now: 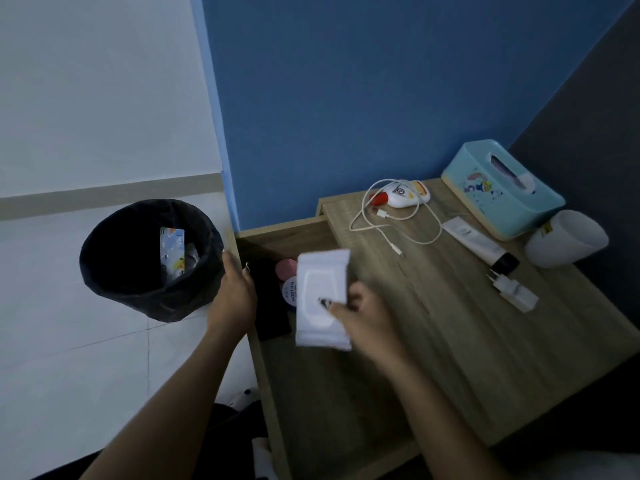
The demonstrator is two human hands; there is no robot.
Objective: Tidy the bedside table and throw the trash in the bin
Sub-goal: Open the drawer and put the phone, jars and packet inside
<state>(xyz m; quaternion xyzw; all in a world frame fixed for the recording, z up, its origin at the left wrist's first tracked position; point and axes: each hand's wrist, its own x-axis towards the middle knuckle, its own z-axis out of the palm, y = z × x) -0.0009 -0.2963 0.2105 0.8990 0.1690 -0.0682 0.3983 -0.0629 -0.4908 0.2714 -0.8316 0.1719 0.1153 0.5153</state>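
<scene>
Pinched only at its corner by the right hand (pixel 360 306), the wet-wipe pack (pixel 320 299) could slip into the open drawer (pixel 277 244), whose edge the left hand (pixel 235 289) grips.

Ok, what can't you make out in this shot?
- Head view: round jars, partly behind the wipes pack.
- Left hand fingers curl over the drawer edge; grip unclear.
- Bin contents mostly dark.
- Pack label blurred.

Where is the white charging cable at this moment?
In the head view, the white charging cable lies looped on the bedside table, toward the back, between the white bottle and the tube.
</scene>
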